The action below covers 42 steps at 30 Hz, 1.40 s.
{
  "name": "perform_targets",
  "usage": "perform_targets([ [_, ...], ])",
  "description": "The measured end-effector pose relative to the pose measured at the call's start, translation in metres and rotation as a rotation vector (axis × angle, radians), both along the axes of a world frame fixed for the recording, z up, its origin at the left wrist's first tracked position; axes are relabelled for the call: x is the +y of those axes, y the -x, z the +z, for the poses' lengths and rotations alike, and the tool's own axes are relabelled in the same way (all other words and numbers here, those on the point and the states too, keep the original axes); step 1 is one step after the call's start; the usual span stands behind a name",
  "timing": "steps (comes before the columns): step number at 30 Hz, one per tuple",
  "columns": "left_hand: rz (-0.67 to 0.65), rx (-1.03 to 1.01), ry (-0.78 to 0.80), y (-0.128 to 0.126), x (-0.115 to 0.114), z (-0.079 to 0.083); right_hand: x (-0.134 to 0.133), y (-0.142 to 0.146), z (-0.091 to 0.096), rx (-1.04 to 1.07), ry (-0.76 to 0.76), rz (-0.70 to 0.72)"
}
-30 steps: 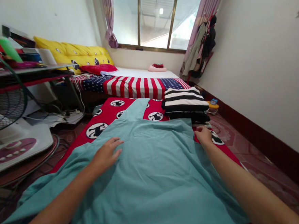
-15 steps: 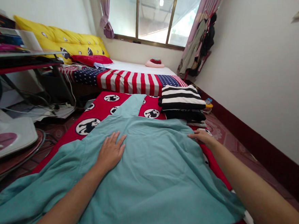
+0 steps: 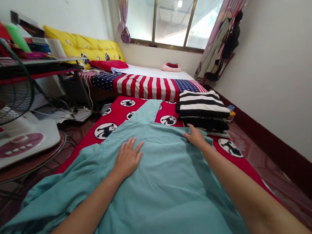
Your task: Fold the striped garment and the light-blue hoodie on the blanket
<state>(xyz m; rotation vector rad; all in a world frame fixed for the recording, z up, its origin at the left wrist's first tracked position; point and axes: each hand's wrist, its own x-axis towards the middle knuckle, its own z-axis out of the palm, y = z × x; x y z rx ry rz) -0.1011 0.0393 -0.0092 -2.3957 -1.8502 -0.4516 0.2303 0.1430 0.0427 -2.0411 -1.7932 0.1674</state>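
Logging: R hand [image 3: 196, 137] moved inboard since 0.5 s ago, pinching teal garment [image 3: 161, 188] edge; L hand [image 3: 127, 158] flat, fingers spread, on it. I judge side fold begun.

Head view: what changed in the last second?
The right hand slid leftward along the far edge of the teal cloth garment, from its right corner toward the middle; whether it has a grip on the fabric is unclear. The left hand stayed flat on the garment. The folded black-and-white striped stack and red printed mat stayed put.
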Motion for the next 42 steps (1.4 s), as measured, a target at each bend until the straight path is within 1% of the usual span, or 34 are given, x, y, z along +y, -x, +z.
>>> perform_targets([
  [3,0.003,-0.012,0.004,-0.001,-0.001,0.001,0.021,0.005,-0.001,0.022,0.039,0.019],
  [5,0.008,-0.018,0.006,-0.001,-0.002,0.002,0.027,0.009,-0.003,0.023,-0.007,-0.005],
  [7,0.013,-0.027,0.008,-0.001,-0.002,0.001,0.024,0.019,-0.008,0.016,-0.089,-0.029],
  [9,0.016,-0.040,0.014,-0.002,-0.002,0.001,0.014,0.034,-0.017,0.005,-0.162,0.005],
  [10,0.017,-0.047,0.018,-0.002,-0.002,0.001,0.008,0.043,-0.022,0.003,-0.185,0.052],
  [12,0.012,-0.055,0.021,-0.002,-0.002,0.000,-0.004,0.059,-0.034,-0.029,-0.187,0.214],
  [14,0.012,-0.058,0.020,-0.002,-0.001,-0.001,-0.012,0.071,-0.043,-0.113,-0.125,0.363],
  [15,0.028,-0.063,0.018,-0.002,0.000,-0.001,-0.013,0.074,-0.046,-0.167,-0.080,0.396],
  [17,0.121,-0.086,0.021,0.002,0.003,-0.001,-0.010,0.074,-0.047,-0.265,0.000,0.375],
  [20,0.314,-0.125,0.061,0.011,0.010,0.001,-0.001,0.063,-0.044,-0.333,0.054,0.300],
  [22,0.353,-0.123,0.105,0.018,0.013,0.004,-0.001,0.052,-0.042,-0.352,0.075,0.295],
  [24,0.314,-0.094,0.142,0.025,0.013,0.007,-0.009,0.041,-0.041,-0.362,0.100,0.295],
  [27,0.206,-0.021,0.173,0.032,0.006,0.011,-0.035,0.026,-0.041,-0.371,0.139,0.302],
  [31,0.051,0.054,0.179,0.036,-0.019,0.008,-0.085,0.005,-0.039,-0.373,0.198,0.373],
  [33,-0.031,0.063,0.180,0.037,-0.037,0.005,-0.112,-0.009,-0.033,-0.344,0.232,0.449],
  [36,-0.156,0.038,0.201,0.042,-0.069,0.004,-0.154,-0.029,-0.014,-0.207,0.299,0.585],
  [38,-0.249,-0.013,0.257,0.050,-0.090,0.009,-0.184,-0.038,0.001,-0.066,0.265,0.609],
  [40,-0.356,-0.089,0.360,0.060,-0.111,0.018,-0.216,-0.040,0.015,0.047,0.140,0.591],
  [42,-0.445,-0.180,0.469,0.069,-0.133,0.032,-0.250,-0.036,0.022,0.076,0.039,0.640],
])
